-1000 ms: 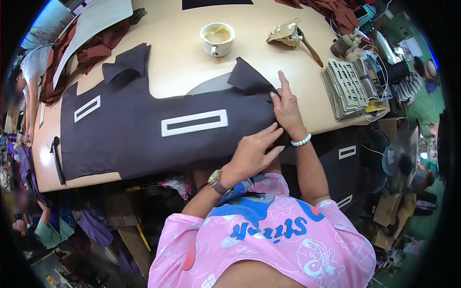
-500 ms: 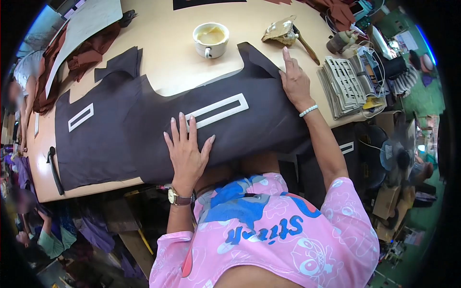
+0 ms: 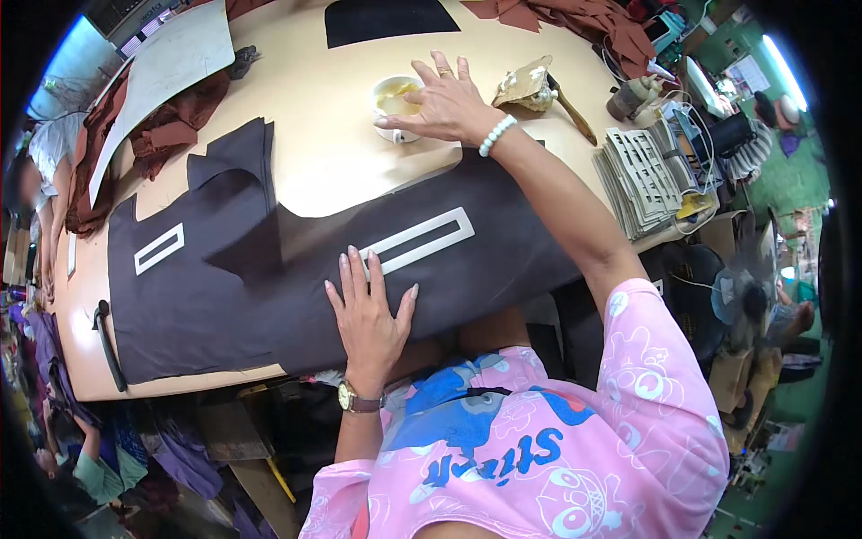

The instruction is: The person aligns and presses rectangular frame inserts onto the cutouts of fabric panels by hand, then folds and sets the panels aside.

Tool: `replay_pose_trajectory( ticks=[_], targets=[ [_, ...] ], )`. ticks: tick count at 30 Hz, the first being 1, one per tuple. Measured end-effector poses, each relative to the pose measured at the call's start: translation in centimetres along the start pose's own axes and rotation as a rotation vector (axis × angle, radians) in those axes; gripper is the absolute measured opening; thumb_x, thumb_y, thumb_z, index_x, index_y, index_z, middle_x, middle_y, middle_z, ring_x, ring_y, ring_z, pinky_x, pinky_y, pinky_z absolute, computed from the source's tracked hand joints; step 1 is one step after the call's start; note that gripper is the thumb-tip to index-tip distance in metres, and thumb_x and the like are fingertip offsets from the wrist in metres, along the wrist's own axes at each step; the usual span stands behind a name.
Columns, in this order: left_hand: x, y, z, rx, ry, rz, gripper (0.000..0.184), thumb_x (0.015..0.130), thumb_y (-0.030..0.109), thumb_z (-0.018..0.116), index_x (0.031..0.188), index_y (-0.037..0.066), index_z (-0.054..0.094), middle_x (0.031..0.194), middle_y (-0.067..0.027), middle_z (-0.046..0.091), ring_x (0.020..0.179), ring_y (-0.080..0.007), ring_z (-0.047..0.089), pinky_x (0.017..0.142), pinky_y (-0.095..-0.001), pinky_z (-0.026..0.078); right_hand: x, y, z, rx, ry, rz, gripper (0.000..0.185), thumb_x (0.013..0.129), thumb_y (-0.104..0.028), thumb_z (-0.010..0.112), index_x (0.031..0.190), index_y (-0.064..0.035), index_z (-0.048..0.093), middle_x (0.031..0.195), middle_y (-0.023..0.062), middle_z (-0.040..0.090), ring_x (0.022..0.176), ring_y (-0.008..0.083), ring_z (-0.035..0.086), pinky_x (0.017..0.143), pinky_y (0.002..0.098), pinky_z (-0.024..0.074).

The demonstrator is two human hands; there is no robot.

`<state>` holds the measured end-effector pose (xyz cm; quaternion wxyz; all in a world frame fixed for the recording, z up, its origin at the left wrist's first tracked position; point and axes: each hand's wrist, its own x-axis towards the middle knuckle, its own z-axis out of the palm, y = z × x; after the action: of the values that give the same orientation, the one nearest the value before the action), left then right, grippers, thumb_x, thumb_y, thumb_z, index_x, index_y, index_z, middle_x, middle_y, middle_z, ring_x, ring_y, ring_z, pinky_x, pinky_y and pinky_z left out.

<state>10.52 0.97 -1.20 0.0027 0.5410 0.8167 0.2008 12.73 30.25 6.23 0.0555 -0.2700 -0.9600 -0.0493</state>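
Note:
My left hand (image 3: 370, 319) lies flat on a dark cloth piece (image 3: 413, 296), its fingers spread and the fingertips at the left end of a white rectangular frame strip (image 3: 422, 241). My right hand (image 3: 449, 103), wearing a beaded bracelet, is stretched over a white cup (image 3: 391, 136) with a pale yellowish substance inside. Its fingers are apart and hold nothing; whether they touch the cup I cannot tell. A second, smaller white frame strip (image 3: 144, 262) rests on the cloth further left. Between the two strips a dark cloth flap (image 3: 247, 247) is folded over.
A brush (image 3: 573, 110) lies by a crusted, torn piece of card (image 3: 523, 87) behind the cloth. To the right is a stack of cut-out cards (image 3: 639, 175). A black-handled tool (image 3: 109, 346) lies at the left table edge. Another person's arm (image 3: 56, 202) shows at far left.
My right hand has left the cloth's right end and moved left to above the cup. My left hand stays at the strip. The view has shifted slightly.

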Motion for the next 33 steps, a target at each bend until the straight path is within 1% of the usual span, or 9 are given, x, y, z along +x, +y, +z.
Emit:
replay_pose_trajectory(
  ticks=[3, 6, 9, 10, 13, 14, 18, 26, 33],
  targets=[
    [0.0, 0.2, 0.2, -0.014, 0.004, -0.017, 0.068, 0.085, 0.04, 0.057, 0.134, -0.003, 0.038, 0.142, -0.026, 0.03, 0.133, -0.0386, 0.027, 0.105, -0.0565, 0.02, 1.7, -0.2, 1.0, 0.011, -0.038, -0.01, 0.091, 0.071, -0.084, 0.032, 0.095, -0.0062, 0.072, 0.134, 0.0268, 0.038, 0.134, 0.0455, 0.017, 0.104, 0.0648, 0.0071],
    [0.1, 0.6, 0.1, -0.036, 0.014, -0.02, 0.067, 0.085, 0.04, 0.057, 0.133, -0.004, 0.039, 0.141, -0.0271, 0.031, 0.133, -0.0391, 0.027, 0.105, -0.0561, 0.021, 2.0, -0.3, 0.5, 0.022, -0.09, -0.009, 0.087, 0.072, -0.082, 0.032, 0.089, -0.0074, 0.073, 0.132, 0.0244, 0.042, 0.131, 0.0441, 0.024, 0.102, 0.0639, 0.0126],
    [0.1, 0.7, 0.2, -0.054, 0.023, -0.027, 0.067, 0.085, 0.04, 0.057, 0.132, -0.004, 0.04, 0.14, -0.0273, 0.031, 0.133, -0.0394, 0.027, 0.105, -0.0561, 0.021, 2.5, 0.7, -3.1, 0.101, 0.11, 0.007, 0.08, 0.075, -0.079, 0.034, 0.085, -0.0102, 0.074, 0.13, 0.0194, 0.046, 0.125, 0.0411, 0.033, 0.098, 0.0612, 0.021],
    [0.1, 0.7, 0.3, -0.06, 0.023, -0.027, 0.066, 0.085, 0.04, 0.057, 0.132, -0.005, 0.04, 0.14, -0.0273, 0.031, 0.133, -0.0395, 0.027, 0.105, -0.0561, 0.021, 2.3, 1.2, -2.4, 0.014, 0.376, 0.029, 0.059, 0.083, -0.064, 0.041, 0.09, -0.0143, 0.072, 0.128, 0.0144, 0.05, 0.119, 0.0385, 0.039, 0.093, 0.0573, 0.0269],
    [0.0, 0.8, 0.4, -0.054, 0.029, -0.021, 0.066, 0.086, 0.04, 0.056, 0.132, -0.005, 0.04, 0.14, -0.0274, 0.031, 0.132, -0.0395, 0.027, 0.105, -0.0561, 0.021, 0.4, 1.6, -2.2, -0.062, 0.432, -0.055, 0.035, 0.085, -0.041, 0.047, 0.098, -0.0172, 0.069, 0.13, 0.0155, 0.046, 0.124, 0.0405, 0.035, 0.097, 0.0608, 0.0244],
    [0.0, 0.9, 0.4, -0.05, 0.028, -0.018, 0.066, 0.086, 0.04, 0.056, 0.132, -0.005, 0.039, 0.14, -0.0274, 0.031, 0.132, -0.0394, 0.027, 0.105, -0.056, 0.021, -0.6, 1.0, -2.0, -0.061, 0.252, -0.026, 0.027, 0.08, -0.015, 0.049, 0.103, -0.0175, 0.063, 0.138, 0.0171, 0.037, 0.129, 0.042, 0.03, 0.099, 0.0657, 0.0213],
    [0.1, 0.8, 0.4, -0.04, 0.041, -0.01, 0.065, 0.087, 0.04, 0.055, 0.132, -0.005, 0.039, 0.14, -0.0275, 0.031, 0.132, -0.0392, 0.028, 0.105, -0.0558, 0.021, -3.3, -0.1, -1.2, -0.072, 0.049, -0.013, 0.041, 0.07, 0.002, 0.046, 0.103, -0.0165, 0.063, 0.14, 0.0158, 0.035, 0.131, 0.0405, 0.028, 0.1, 0.0648, 0.0215],
    [-0.1, 0.8, 0.6, 0.03, 0.065, 0.022, 0.071, 0.085, 0.046, 0.055, 0.132, -0.005, 0.039, 0.139, -0.027, 0.033, 0.13, -0.0386, 0.031, 0.102, -0.0565, 0.026, -10.3, 0.1, -0.6, 0.242, 0.057, -0.094, 0.043, 0.067, 0.005, 0.045, 0.102, -0.0131, 0.062, 0.136, 0.0182, 0.039, 0.129, 0.0388, 0.032, 0.102, 0.0582, 0.0247],
    [-0.1, 0.9, 0.6, 0.048, 0.062, 0.023, 0.073, 0.085, 0.048, 0.055, 0.132, -0.005, 0.039, 0.14, -0.0267, 0.032, 0.131, -0.0384, 0.029, 0.102, -0.0564, 0.026, -18.8, -3.0, 2.8, 0.615, -0.049, 0.201, 0.059, 0.07, 0.007, 0.039, 0.119, -0.0196, 0.059, 0.139, 0.0222, 0.034, 0.132, 0.0425, 0.025, 0.104, 0.061, 0.0174]
  ],
)
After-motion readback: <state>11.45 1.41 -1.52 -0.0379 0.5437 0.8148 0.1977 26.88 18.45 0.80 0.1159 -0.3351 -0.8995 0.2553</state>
